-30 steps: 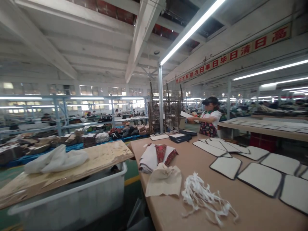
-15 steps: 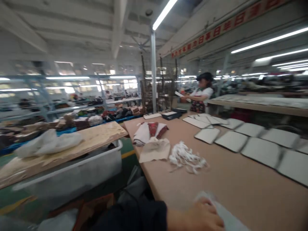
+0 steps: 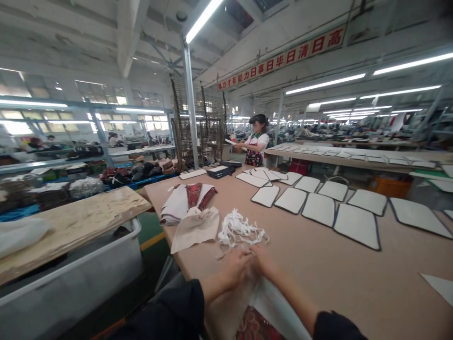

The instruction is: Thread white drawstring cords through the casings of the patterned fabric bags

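In front of me my left hand and my right hand meet, their fingers closed together at the upper end of a fabric piece. This cloth is white with a dark red patterned part, and it hangs down between my forearms to the bottom of the view. Just beyond my fingertips lies a tangled heap of white strips. To its left is a beige cloth, partly over a stack of white and red patterned fabric pieces. What exactly my fingertips pinch is blurred.
Rows of white panels with dark edging lie across the brown table. A wooden board rests on a white bin at left. A person stands beyond the table, holding a pale panel.
My view has turned to the right. My left hand has moved up toward the white strips, and my right hand has come into view beside it at the fabric.
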